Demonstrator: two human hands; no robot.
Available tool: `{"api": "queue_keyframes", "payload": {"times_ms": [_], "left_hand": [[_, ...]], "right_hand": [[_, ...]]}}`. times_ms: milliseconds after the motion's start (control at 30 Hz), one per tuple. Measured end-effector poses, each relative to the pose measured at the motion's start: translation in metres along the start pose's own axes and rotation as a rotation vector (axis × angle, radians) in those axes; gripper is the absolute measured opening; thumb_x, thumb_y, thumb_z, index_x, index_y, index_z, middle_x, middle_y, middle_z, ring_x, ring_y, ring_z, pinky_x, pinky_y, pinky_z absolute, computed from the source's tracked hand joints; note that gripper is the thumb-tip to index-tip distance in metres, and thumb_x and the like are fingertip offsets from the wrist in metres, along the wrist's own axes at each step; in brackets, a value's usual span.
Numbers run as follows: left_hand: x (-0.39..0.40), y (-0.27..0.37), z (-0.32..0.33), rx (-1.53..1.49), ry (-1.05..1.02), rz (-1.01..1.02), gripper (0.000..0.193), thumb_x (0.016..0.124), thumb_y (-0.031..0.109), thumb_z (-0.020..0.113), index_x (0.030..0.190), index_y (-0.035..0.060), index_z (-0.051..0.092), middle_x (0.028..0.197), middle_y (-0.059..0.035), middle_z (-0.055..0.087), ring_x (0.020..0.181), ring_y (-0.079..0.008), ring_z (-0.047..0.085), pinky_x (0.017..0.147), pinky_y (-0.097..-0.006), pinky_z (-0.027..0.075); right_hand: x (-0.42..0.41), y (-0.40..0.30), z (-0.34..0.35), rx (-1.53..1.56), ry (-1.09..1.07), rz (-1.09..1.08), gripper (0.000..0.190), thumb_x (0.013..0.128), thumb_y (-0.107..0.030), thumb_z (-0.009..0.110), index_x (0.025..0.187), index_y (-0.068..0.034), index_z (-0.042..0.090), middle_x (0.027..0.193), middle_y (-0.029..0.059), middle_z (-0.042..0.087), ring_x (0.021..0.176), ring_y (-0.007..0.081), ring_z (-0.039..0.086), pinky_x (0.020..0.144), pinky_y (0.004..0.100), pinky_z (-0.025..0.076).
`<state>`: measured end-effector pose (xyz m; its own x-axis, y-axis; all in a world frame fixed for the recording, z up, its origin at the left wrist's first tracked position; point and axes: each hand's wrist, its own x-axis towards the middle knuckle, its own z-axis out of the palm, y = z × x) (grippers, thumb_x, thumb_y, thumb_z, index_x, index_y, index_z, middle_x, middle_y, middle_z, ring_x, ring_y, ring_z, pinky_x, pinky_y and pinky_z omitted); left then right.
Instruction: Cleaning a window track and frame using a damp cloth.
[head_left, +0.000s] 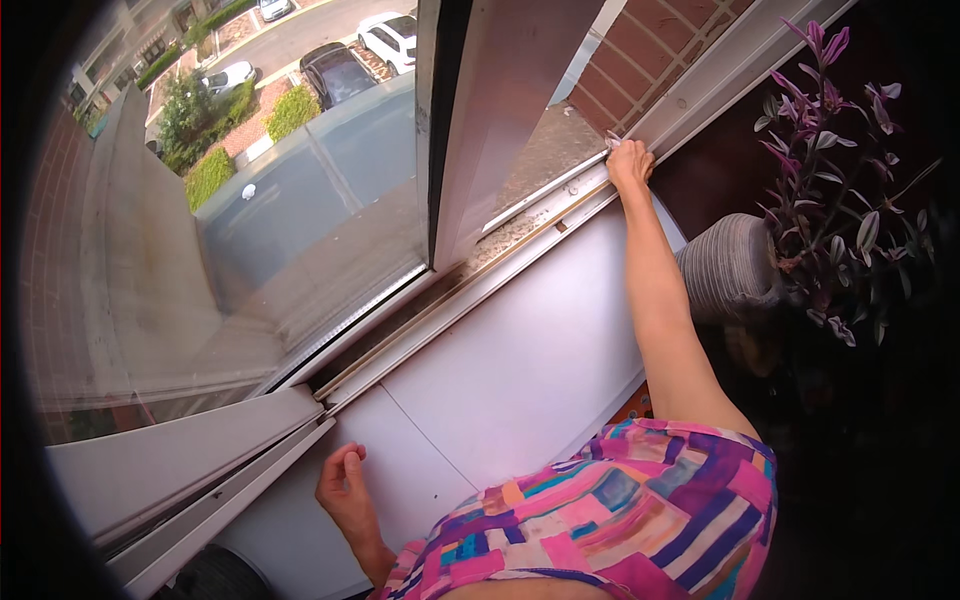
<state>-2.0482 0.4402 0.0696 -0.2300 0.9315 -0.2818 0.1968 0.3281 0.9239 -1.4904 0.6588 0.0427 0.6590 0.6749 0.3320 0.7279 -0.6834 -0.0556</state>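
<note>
My right hand (631, 163) reaches to the far end of the sliding window's lower track (525, 225), at the corner with the side frame. A small pale crumpled wad (613, 140) pokes out past its fingers, mostly hidden by the hand. Dirt and crumbly debris (499, 241) lie along the track's channel. Over the white windowsill (510, 352), near the track's left end, my left hand (345, 484) is loosely curled, and I see nothing in it. The glass window sash (322, 225) stands at the left, leaving a gap on the right.
A ribbed grey pot (727, 266) holds a purple-leaved plant (840, 150) close to my right forearm. A dark round object (217, 574) sits at the lower left. Outside are a ledge (551, 154), a brick wall (652, 56) and several parked cars far below.
</note>
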Motion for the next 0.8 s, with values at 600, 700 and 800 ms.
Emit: {"api": "queue_keyframes", "payload": {"times_ms": [600, 700, 800], "left_hand": [[0.009, 0.006, 0.012, 0.017, -0.061, 0.049, 0.013, 0.089, 0.006, 0.054, 0.094, -0.0036, 0.062, 0.084, -0.0083, 0.063, 0.079, -0.0141, 0.060, 0.077, -0.0260, 0.048], [0.011, 0.000, 0.008, 0.046, -0.025, 0.043, 0.013, 0.089, 0.006, 0.054, 0.093, -0.0040, 0.062, 0.083, -0.0090, 0.064, 0.079, -0.0144, 0.060, 0.077, -0.0267, 0.048], [0.013, -0.005, 0.006, 0.052, -0.002, 0.015, 0.014, 0.089, 0.007, 0.054, 0.093, -0.0038, 0.062, 0.083, -0.0085, 0.063, 0.079, -0.0143, 0.060, 0.077, -0.0268, 0.048]], "right_hand": [[-0.056, -0.040, -0.028, 0.181, 0.012, -0.153, 0.029, 0.069, -0.022, 0.058, 0.078, 0.005, 0.064, 0.093, 0.0240, 0.062, 0.084, 0.0402, 0.061, 0.077, 0.0469, 0.048], [-0.024, -0.003, 0.006, 0.104, 0.214, -0.112, 0.032, 0.072, -0.025, 0.056, 0.086, 0.003, 0.064, 0.100, 0.0249, 0.061, 0.091, 0.0416, 0.059, 0.081, 0.0476, 0.046], [-0.003, -0.005, -0.002, 0.096, -0.023, 0.025, 0.033, 0.076, -0.023, 0.054, 0.092, 0.003, 0.065, 0.104, 0.0240, 0.062, 0.097, 0.0405, 0.059, 0.084, 0.0455, 0.046]]}}
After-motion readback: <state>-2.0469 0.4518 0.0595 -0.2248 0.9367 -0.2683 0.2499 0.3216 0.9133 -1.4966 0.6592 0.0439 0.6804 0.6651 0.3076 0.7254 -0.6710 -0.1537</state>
